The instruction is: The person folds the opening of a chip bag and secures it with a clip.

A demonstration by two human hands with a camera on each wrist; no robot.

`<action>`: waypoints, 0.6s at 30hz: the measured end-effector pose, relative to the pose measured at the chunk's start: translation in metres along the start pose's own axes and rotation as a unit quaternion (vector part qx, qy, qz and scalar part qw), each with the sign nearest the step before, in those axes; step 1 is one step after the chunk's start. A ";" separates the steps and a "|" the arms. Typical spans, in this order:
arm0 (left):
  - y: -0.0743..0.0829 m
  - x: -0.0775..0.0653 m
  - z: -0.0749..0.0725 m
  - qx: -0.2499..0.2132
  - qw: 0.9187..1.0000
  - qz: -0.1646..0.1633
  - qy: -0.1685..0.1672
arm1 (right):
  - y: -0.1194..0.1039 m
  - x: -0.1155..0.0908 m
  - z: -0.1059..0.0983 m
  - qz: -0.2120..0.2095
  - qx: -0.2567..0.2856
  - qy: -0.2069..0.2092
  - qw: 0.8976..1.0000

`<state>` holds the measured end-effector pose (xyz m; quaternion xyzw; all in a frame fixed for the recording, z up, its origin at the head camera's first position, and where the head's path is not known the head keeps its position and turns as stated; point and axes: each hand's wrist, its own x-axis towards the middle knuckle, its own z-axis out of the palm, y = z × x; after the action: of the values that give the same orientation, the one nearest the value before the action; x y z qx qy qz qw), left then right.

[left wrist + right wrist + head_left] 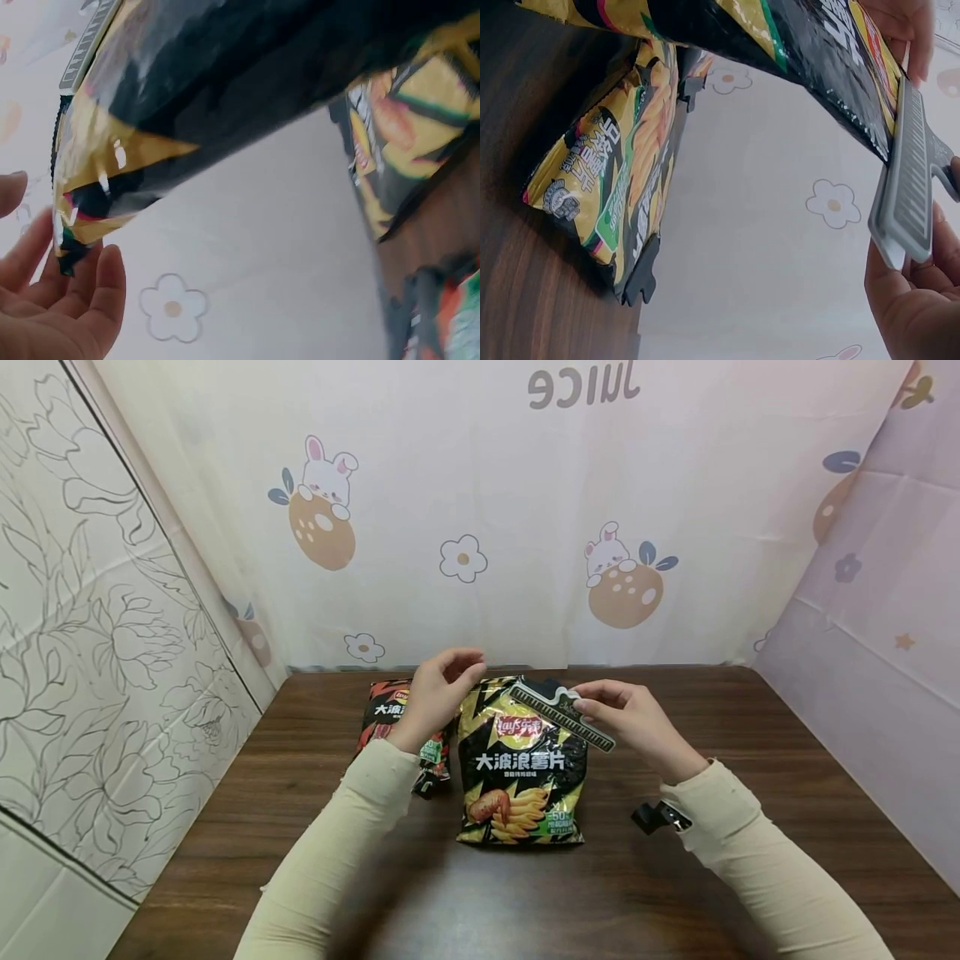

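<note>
A black-and-yellow chip bag [517, 768] stands upright in the middle of the table. My right hand [637, 718] pinches the handle of a long grey bag clip [562, 717], which slants over the bag's upper right corner. In the right wrist view, the clip [909, 176] lies along the bag's top edge, one end extending past it. My left hand [438, 697] is at the opposite top corner. Seen from the left wrist, its loosely bent fingers [109, 289] lie right by that corner, with the thumb apart from it.
A red-and-black chip bag [375, 718] stands to the left, partly behind my left wrist. Behind the front bag, another yellow-and-black bag [592, 172] carries a black clip [641, 274]. A printed curtain [465, 468] hangs along the table's back edge; a patterned panel [97, 610] stands left.
</note>
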<state>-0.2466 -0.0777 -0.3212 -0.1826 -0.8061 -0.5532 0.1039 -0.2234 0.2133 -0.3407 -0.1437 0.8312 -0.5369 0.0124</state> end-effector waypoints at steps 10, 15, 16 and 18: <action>-0.025 -0.025 0.011 -0.114 0.990 -0.076 0.035 | 0.001 -0.001 0.001 0.015 0.046 -0.003 0.999; -0.031 -0.039 0.019 -0.128 0.984 -0.123 0.028 | 0.001 0.000 0.004 0.016 0.062 0.003 0.998; -0.033 -0.041 0.020 -0.131 0.982 -0.133 0.027 | 0.001 0.000 0.004 0.016 0.063 0.004 0.998; -0.035 -0.046 0.022 -0.137 0.979 -0.147 0.024 | 0.001 0.000 0.005 0.017 0.065 0.007 0.998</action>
<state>-0.2183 -0.0764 -0.3760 -0.0614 -0.7377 -0.6722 0.0144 -0.2224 0.2091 -0.3438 -0.1250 0.7967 -0.5907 0.0254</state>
